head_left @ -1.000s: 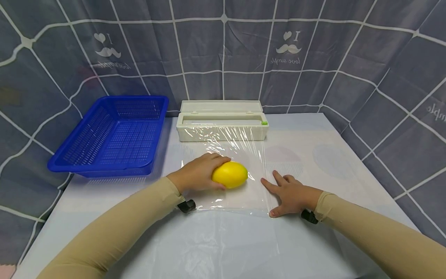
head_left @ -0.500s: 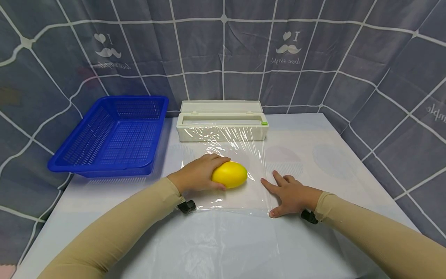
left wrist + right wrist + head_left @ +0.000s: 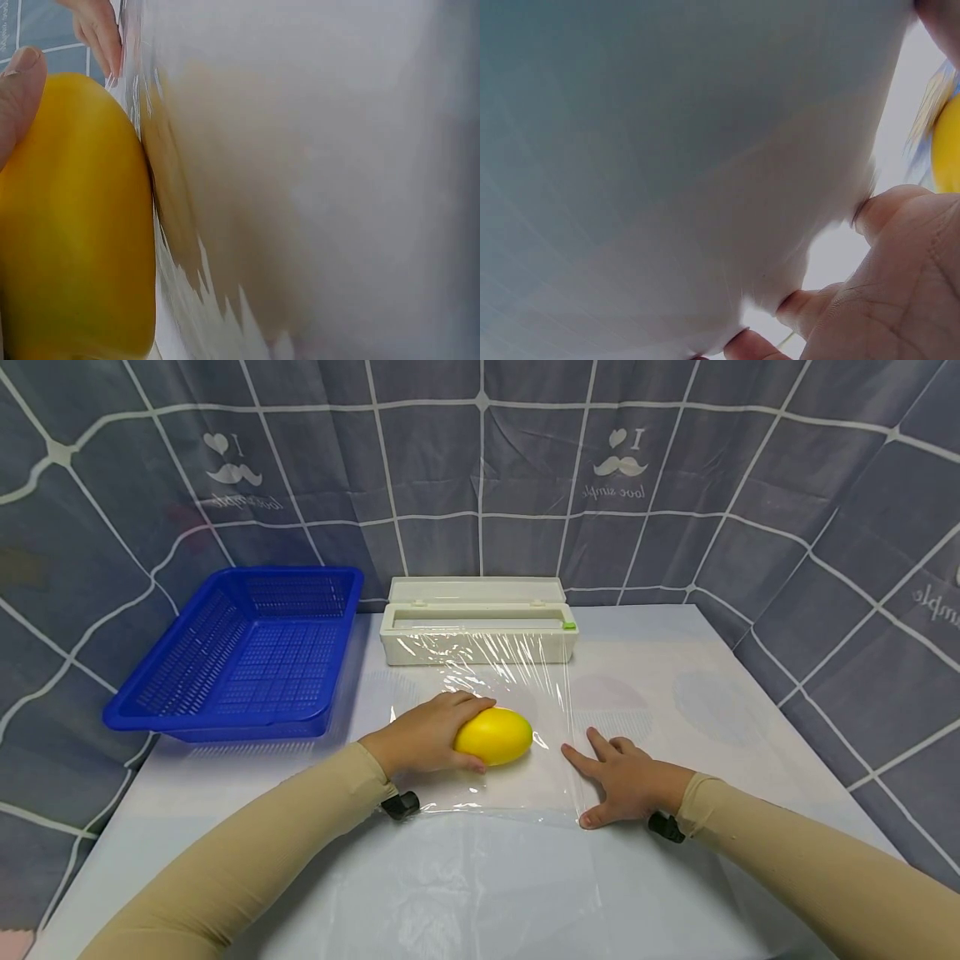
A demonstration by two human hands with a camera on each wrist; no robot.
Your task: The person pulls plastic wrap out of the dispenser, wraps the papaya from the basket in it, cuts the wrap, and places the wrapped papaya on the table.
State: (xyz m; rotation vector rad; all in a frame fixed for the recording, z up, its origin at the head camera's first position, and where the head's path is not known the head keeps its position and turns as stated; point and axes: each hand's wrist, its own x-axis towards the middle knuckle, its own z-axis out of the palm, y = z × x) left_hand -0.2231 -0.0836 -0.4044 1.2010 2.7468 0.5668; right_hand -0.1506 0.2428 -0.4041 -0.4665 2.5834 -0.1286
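Note:
A yellow lemon-shaped fruit [image 3: 495, 737], greenish at its right tip, lies on a sheet of clear plastic wrap [image 3: 536, 785] in the head view. My left hand [image 3: 431, 733] grips it from the left, thumb on the near side and fingers over the far side. In the left wrist view the fruit [image 3: 75, 217] fills the left side, close against the shiny wrap. My right hand [image 3: 626, 777] has its fingers spread, fingertips down along the right edge of the wrap. The right wrist view shows those fingertips [image 3: 889, 210] touching the surface.
The wrap runs back to a white dispenser box [image 3: 480, 647] with its lid up and a green slider at the right end. An empty blue plastic basket [image 3: 330, 693] stands at the back left. A grey checked curtain [image 3: 480, 460] surrounds the white-covered table [image 3: 720, 727].

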